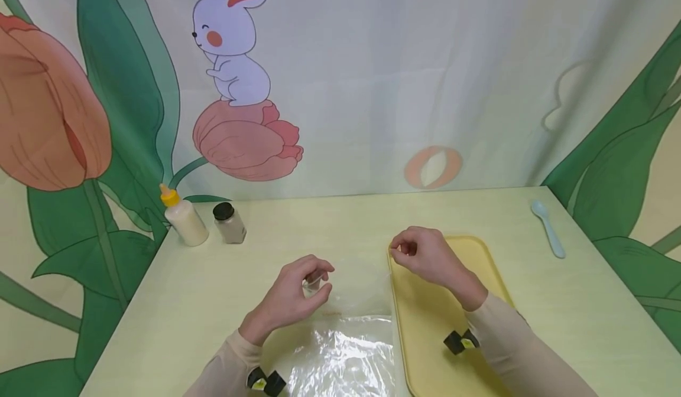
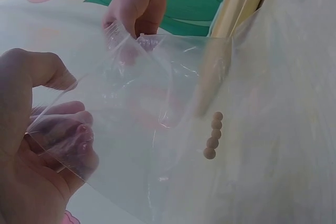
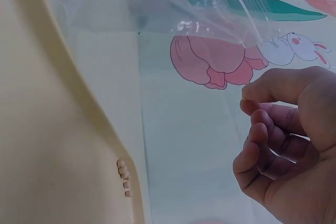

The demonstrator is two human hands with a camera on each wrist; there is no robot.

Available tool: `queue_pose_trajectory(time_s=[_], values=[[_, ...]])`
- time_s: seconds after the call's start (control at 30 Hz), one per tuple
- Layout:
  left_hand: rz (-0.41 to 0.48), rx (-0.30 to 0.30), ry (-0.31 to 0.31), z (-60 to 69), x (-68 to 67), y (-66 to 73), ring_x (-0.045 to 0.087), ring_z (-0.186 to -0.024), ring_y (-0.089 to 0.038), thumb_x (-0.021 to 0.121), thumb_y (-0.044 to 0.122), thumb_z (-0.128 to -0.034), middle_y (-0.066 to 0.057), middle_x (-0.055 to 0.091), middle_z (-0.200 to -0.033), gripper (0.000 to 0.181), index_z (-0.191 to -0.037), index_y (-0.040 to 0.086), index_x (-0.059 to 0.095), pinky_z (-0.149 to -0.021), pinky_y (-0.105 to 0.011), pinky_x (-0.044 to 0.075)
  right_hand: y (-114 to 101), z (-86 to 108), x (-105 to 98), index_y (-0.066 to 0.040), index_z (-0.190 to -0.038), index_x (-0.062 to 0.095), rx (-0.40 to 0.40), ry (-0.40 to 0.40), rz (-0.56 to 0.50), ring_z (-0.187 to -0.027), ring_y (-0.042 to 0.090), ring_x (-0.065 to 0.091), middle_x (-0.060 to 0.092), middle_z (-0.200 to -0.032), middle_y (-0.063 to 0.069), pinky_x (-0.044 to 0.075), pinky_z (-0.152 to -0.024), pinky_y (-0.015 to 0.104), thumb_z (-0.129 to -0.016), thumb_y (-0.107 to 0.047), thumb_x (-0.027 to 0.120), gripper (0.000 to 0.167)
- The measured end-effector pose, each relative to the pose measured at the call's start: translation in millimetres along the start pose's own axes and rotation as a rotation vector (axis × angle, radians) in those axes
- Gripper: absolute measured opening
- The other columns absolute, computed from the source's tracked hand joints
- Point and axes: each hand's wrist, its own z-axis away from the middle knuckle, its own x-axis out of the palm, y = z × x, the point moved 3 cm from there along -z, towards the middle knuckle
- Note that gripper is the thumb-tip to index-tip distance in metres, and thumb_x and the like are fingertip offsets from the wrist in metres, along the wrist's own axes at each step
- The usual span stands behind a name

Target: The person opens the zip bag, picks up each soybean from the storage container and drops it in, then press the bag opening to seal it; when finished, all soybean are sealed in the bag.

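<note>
A clear plastic bag (image 1: 353,350) lies partly on the table and rises to my left hand (image 1: 295,290). That hand grips its edge with curled fingers, the thumb standing apart, and the film covers the fingers in the left wrist view. Through the film, a short row of small tan balls (image 2: 213,136) shows; whether they are inside or under it, I cannot tell. My right hand (image 1: 428,258) hovers over the yellow tray (image 1: 425,320), fingers curled, thumb and index tips together, nothing visible between them. In the right wrist view, similar small balls (image 3: 125,178) lie inside the tray's corner.
At the back left stand a white bottle (image 1: 186,223) with a yellow nozzle cap and a small jar (image 1: 230,224) with a black lid. A light blue spoon (image 1: 548,228) lies at the back right. Behind the table hangs a printed curtain (image 1: 362,78).
</note>
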Motion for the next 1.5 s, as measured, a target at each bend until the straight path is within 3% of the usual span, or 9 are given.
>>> queue_pose_trajectory(time_s=[0.47,0.83,1.5], values=[[-0.003,-0.023,-0.007,-0.3,-1.9,-0.2,0.051,-0.069,-0.008,0.068,0.01,-0.0827,0.004,0.061,-0.084,0.021,-0.103,0.014,0.066,-0.063,-0.022,0.045,-17.6,10.8,-4.2,-0.013,-0.082,0.071,-0.098,0.059,-0.095,-0.062,0.007,0.049,0.054,-0.07,-0.01,0.045,-0.056,0.021,-0.082,-0.012,0.073,0.002],[0.002,-0.02,-0.013,-0.2,-3.0,2.0,0.052,-0.069,-0.008,0.068,0.009,-0.0828,0.003,0.061,-0.083,0.02,-0.102,0.01,0.066,-0.063,-0.022,0.045,-30.6,17.7,-3.5,-0.019,-0.081,0.069,-0.186,0.099,-0.137,-0.062,0.004,0.05,0.053,-0.07,-0.012,0.046,-0.056,0.021,-0.079,-0.006,0.074,0.014],[0.007,-0.024,-0.021,0.1,-1.4,3.6,0.052,-0.07,-0.007,0.069,0.009,-0.0827,0.008,0.059,-0.084,0.021,-0.104,0.011,0.066,-0.064,-0.022,0.046,-44.8,23.0,1.4,-0.016,-0.085,0.07,-0.356,0.13,-0.185,-0.06,0.006,0.049,0.053,-0.07,-0.009,0.044,-0.053,0.02,-0.081,-0.008,0.073,0.009]])
